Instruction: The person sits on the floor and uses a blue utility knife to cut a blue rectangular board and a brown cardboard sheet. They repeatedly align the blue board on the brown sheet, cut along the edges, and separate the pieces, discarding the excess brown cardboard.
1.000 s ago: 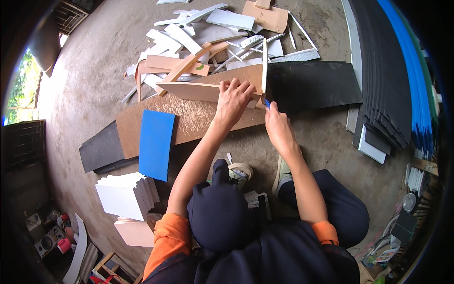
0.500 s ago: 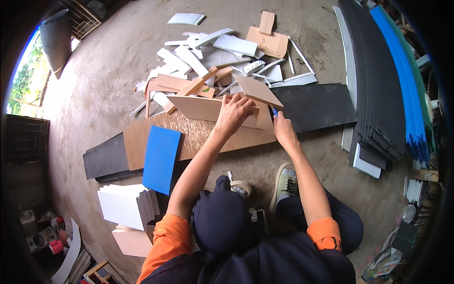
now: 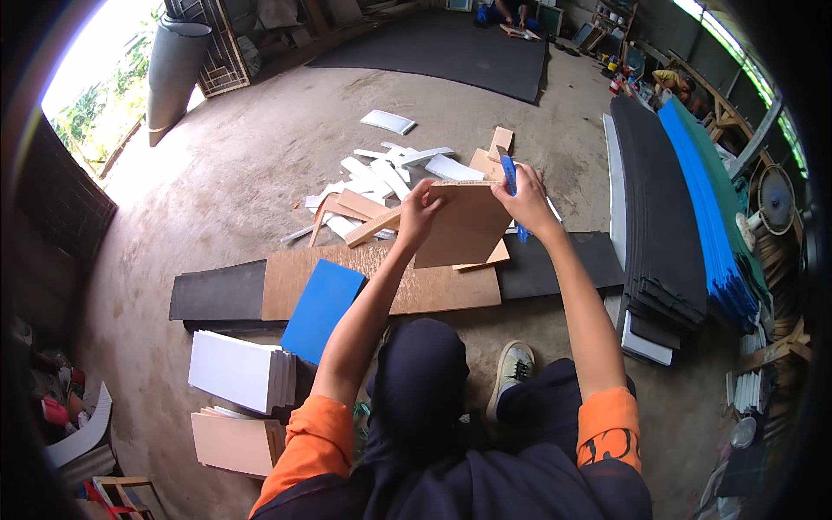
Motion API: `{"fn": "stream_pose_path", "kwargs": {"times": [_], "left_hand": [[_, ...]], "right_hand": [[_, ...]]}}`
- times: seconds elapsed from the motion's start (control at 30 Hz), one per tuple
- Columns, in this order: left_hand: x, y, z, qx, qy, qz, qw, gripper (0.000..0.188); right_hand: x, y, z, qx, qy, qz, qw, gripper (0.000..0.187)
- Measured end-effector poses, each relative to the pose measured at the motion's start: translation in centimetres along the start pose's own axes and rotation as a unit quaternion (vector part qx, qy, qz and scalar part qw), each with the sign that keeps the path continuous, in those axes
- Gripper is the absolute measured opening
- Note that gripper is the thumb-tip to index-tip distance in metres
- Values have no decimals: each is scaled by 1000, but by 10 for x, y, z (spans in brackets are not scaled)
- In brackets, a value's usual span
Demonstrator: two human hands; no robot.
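A tan foam sheet point(image 3: 464, 227) is held up over the wooden board, its top edge pinched at the left corner by my left hand point(image 3: 418, 217). My right hand point(image 3: 525, 201) grips a blue utility knife point(image 3: 509, 173), blade pointing up, and its fingers also touch the sheet's top right corner. Beneath the raised sheet, part of another tan piece point(image 3: 487, 258) shows on the brown wooden board point(image 3: 433, 290). A blue sheet point(image 3: 322, 299) lies across the board's left part, near my left forearm.
White and tan offcuts point(image 3: 368, 186) lie heaped beyond the board. At left stand a white stack point(image 3: 230, 368) and a tan stack point(image 3: 230, 440) of sheets. Long black sheets point(image 3: 663, 225) and blue sheets point(image 3: 706, 217) are piled at right. A person point(image 3: 511, 13) sits far off by a black mat point(image 3: 442, 52).
The tan sheet has been lifted off the board and turned broad side toward me. Both hands have risen, and the right hand with the knife now reaches the sheet's top edge. The view has tilted up.
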State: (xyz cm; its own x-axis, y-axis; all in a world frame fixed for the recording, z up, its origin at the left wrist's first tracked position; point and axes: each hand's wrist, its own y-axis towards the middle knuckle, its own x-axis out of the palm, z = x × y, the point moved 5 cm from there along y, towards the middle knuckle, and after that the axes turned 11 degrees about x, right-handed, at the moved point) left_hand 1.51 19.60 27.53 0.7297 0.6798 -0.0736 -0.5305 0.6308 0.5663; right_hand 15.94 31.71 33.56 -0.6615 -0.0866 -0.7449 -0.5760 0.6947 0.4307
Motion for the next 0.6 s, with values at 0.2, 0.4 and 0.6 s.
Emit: {"fn": "stream_pose_path", "kwargs": {"times": [0.2, 0.4, 0.6], "left_hand": [[4, -15, 32, 16, -125, 23, 992, 17], [-4, -23, 49, 46, -48, 27, 997, 24], [-39, -29, -3, 10, 136, 190, 972, 44]], "right_hand": [[-16, -13, -12, 0, 77, -94, 993, 27], [-34, -38, -30, 11, 73, -37, 997, 27], [-73, -23, 15, 107, 171, 107, 973, 23]]}}
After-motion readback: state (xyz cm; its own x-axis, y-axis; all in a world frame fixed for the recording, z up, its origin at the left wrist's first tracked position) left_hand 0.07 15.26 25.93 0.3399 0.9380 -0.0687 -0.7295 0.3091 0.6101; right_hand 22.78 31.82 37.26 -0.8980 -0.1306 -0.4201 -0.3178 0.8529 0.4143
